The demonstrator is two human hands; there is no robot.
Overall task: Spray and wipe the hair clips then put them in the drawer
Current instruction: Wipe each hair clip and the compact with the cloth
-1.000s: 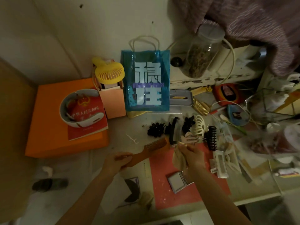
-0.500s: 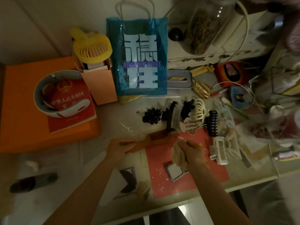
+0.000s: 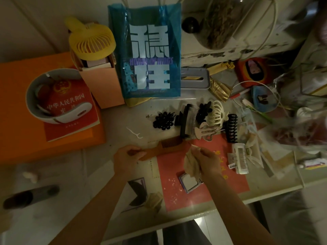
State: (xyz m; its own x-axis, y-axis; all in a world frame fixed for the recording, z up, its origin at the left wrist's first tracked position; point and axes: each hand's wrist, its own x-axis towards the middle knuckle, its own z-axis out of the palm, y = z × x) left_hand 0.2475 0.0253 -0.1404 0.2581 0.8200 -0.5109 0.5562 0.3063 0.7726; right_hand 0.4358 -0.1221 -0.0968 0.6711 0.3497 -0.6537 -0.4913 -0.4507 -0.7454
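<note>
comb (image 3: 166, 147): brown, wood-like, matt | rag (image 3: 192, 165): crumpled cloth | bag (image 3: 146, 53): glossy blue plastic

hair clips (image 3: 196, 119) crowding beyond comb (image 3: 164, 147), bare tabletop (image 3: 123, 119) left

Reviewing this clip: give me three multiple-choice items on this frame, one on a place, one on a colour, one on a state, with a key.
1. Where does the yellow fan sit?
A. in the peach box
B. on the red mat
C. inside the blue bag

2. What colour is the comb?
A. white
B. brown
C. blue

3. What is the right hand doing?
A. resting flat
B. pointing
C. gripping a cloth

Key: 1 A, the fan stands in the peach box; 2 B, the comb held by the left hand is brown; 3 C, its fingers bunch the beige cloth.
</note>
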